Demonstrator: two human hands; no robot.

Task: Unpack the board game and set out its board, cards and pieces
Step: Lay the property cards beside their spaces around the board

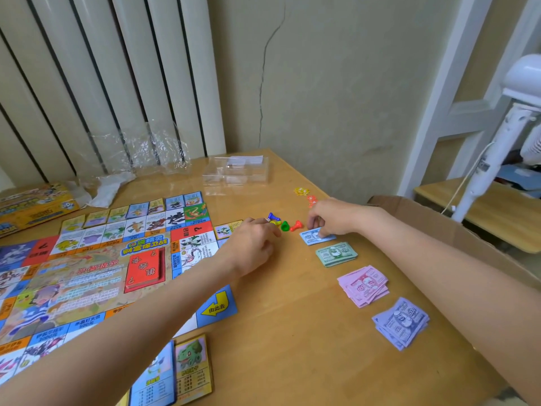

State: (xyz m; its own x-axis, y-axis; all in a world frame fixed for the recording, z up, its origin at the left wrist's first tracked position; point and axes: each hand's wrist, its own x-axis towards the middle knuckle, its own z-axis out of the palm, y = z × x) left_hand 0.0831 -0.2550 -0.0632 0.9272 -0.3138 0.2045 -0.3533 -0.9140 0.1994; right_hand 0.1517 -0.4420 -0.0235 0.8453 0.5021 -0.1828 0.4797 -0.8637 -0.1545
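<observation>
The board [87, 268] lies flat on the left of the table [278, 332], a red card stack [144, 268] on its middle. The left hand [251, 247] rests at the board's right edge, fingers curled beside the yellow pawn [275, 222]; whether it pinches anything I cannot tell. Blue [272, 215], green [284, 226] and red [296, 225] pawns lie close by. The right hand [333, 215] presses curled fingertips on the blue notes [313, 237]. Behind, a clear box [235, 172] holds a white slip.
</observation>
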